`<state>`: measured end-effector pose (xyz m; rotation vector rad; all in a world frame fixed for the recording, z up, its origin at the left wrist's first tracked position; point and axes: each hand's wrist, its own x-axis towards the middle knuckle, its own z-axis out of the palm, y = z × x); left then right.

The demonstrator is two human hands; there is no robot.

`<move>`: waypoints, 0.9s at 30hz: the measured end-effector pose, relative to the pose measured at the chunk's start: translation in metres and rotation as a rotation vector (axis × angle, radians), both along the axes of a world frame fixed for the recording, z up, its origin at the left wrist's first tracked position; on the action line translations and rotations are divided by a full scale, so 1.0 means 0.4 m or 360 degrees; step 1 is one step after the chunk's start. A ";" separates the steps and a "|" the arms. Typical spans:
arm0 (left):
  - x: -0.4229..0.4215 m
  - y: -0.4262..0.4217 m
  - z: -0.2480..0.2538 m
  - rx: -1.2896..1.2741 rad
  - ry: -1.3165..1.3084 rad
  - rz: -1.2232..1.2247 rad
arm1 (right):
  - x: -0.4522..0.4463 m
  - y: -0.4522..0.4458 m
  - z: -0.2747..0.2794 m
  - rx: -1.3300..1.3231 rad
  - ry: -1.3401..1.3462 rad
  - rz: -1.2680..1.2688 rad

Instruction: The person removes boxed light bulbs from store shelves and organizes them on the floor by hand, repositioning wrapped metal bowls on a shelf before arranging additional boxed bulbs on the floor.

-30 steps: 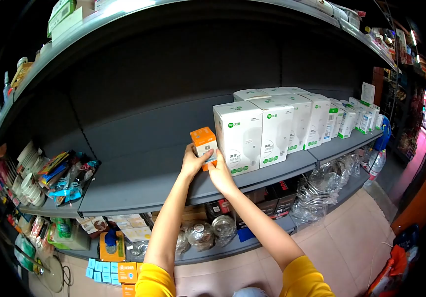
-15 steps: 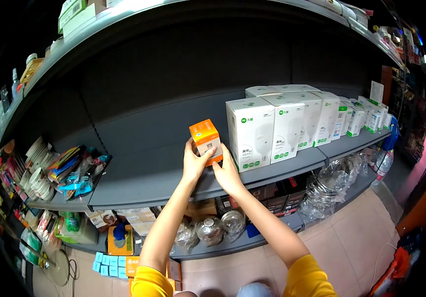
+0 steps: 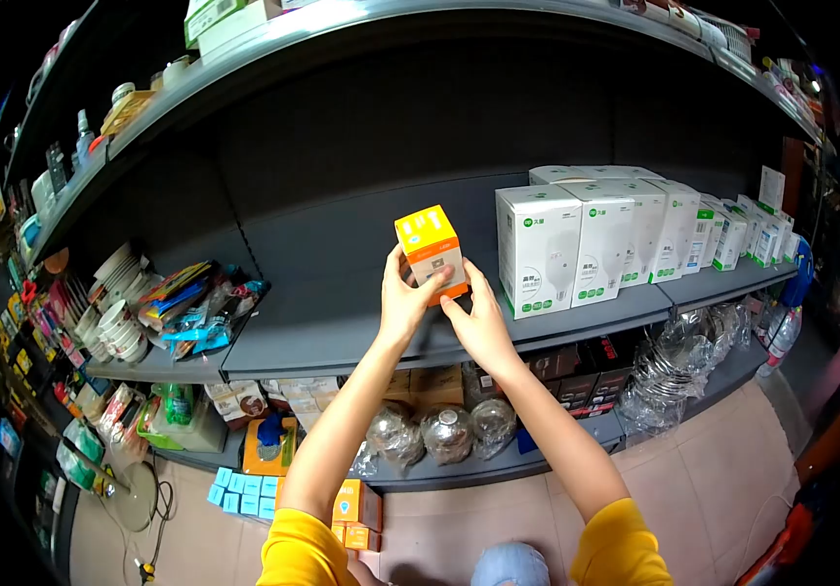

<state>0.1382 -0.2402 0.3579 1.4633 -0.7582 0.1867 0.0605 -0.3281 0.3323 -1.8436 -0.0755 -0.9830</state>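
An orange and white box point(image 3: 430, 239) is held between both hands over the grey shelf point(image 3: 342, 327). My left hand point(image 3: 408, 298) grips its left side, with the thumb across the front face. On the right side and lower corner, my right hand point(image 3: 475, 317) has its fingers against the box. The box's top and front face me, slightly tilted. To its right on the shelf stand tall white boxes with green print point(image 3: 539, 252), apart from the held box.
Smaller white boxes point(image 3: 729, 239) continue the row rightward. Bowls point(image 3: 122, 330) and packets point(image 3: 195, 313) lie left. Below are plastic-wrapped round items point(image 3: 447, 435). Light-blue boxes point(image 3: 249, 493) and orange boxes point(image 3: 356, 503) sit on the floor. An upper shelf edge point(image 3: 342, 18) arches overhead.
The view has turned left, so the shelf goods appear farther right. The orange and white box has come away from the white boxes and up, still held in both hands.
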 end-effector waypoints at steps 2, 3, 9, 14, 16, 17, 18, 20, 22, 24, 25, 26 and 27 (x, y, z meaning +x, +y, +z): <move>-0.021 0.022 -0.001 -0.0056 0.0015 -0.0034 | -0.020 0.019 0.002 0.0005 -0.0024 0.0040; -0.031 0.036 -0.004 -0.0105 0.0030 -0.0069 | -0.029 0.031 0.000 0.0000 -0.0018 0.0049; -0.098 0.120 -0.047 -0.0145 -0.0021 -0.0016 | -0.097 0.101 -0.029 0.0025 -0.0035 0.0124; -0.146 0.185 -0.120 -0.0207 -0.0037 0.0014 | -0.156 0.159 -0.077 0.0073 -0.0065 0.0220; -0.197 0.221 -0.144 -0.0260 0.0069 -0.0006 | -0.196 0.182 -0.094 0.0000 -0.0028 0.0235; -0.217 0.235 -0.156 -0.0303 0.0121 -0.0031 | -0.208 0.188 -0.102 -0.0064 -0.0011 0.0216; -0.221 0.249 -0.180 -0.0319 0.0145 -0.0069 | -0.216 0.193 -0.119 0.0003 -0.0011 0.0281; -0.235 0.272 -0.217 -0.0302 0.0137 -0.0039 | -0.225 0.203 -0.148 -0.0004 0.0036 0.0297; -0.239 0.292 -0.269 -0.0285 0.0153 -0.0007 | -0.235 0.216 -0.169 0.0083 0.0101 0.0317; -0.247 0.313 -0.316 -0.0219 0.0162 0.0048 | -0.227 0.207 -0.202 0.0134 0.0153 0.0326; -0.255 0.325 -0.341 -0.0209 0.0197 0.0062 | -0.222 0.208 -0.218 0.0238 0.0193 0.0394; -0.262 0.336 -0.365 -0.0130 0.0194 0.0073 | -0.230 0.209 -0.229 0.0303 0.0303 0.0412; -0.267 0.346 -0.388 -0.0052 0.0190 0.0082 | -0.232 0.212 -0.243 0.0291 0.0348 0.0421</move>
